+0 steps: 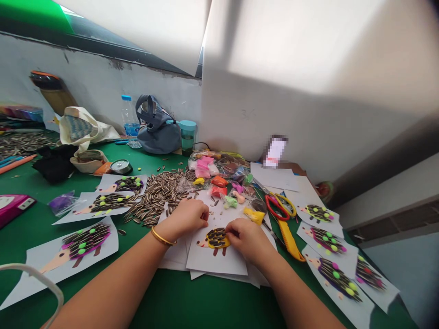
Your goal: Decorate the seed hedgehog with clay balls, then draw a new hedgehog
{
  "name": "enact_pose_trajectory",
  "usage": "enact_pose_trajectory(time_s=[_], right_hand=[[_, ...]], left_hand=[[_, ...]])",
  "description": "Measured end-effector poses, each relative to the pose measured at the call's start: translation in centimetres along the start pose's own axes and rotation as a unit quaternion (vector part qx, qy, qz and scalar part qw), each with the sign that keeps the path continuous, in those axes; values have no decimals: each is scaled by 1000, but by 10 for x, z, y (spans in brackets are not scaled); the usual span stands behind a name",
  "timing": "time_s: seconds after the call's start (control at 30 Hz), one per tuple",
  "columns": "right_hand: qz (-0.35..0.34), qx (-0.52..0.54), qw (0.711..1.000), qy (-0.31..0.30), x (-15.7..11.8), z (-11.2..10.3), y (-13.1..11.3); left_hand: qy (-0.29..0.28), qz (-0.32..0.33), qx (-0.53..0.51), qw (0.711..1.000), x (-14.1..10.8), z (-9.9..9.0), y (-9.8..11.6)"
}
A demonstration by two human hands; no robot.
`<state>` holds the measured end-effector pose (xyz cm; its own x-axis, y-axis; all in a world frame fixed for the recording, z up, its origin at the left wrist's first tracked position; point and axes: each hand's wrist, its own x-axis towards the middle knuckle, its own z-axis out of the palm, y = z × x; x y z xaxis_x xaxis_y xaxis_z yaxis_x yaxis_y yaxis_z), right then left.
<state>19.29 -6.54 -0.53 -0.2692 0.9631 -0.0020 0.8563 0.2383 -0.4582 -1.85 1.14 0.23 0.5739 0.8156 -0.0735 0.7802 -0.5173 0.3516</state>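
Note:
My right hand (pixel 247 240) presses its fingertips on a yellow clay hedgehog (pixel 217 240) covered in striped sunflower seeds, on a white paper sheet (pixel 216 262). My left hand (pixel 184 218) rests just above it, fingers bunched over the paper, with a gold bangle (pixel 163 236) on the wrist. Whatever lies under my fingertips is hidden. A heap of sunflower seeds (pixel 157 196) lies beyond my left hand. Small bags of coloured clay (pixel 219 180) lie past my fingers. Finished seed hedgehog sheets (pixel 80 246) lie to the left, and others (pixel 336 278) to the right.
Red-handled scissors (pixel 279 206) and a yellow utility knife (pixel 290 242) lie on the green table mat (pixel 192 306) to the right. A water bottle (pixel 128 121), grey bag (pixel 157 125) and teal cup (pixel 187 136) stand against the wall (pixel 103 87).

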Motion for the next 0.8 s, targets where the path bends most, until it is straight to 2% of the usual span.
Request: enact_pose_trajectory(time_s=[0.4, 0.63, 0.8], right_hand=[[-20, -50, 999, -3, 3, 6, -1], [-26, -24, 999, 9, 5, 10, 2], [-35, 21, 999, 13, 3, 1, 4]], left_hand=[[-3, -5, 7, 1000, 0, 2, -1], [-1, -3, 7, 1000, 0, 1, 0], [1, 5, 4, 1000, 0, 0, -1]])
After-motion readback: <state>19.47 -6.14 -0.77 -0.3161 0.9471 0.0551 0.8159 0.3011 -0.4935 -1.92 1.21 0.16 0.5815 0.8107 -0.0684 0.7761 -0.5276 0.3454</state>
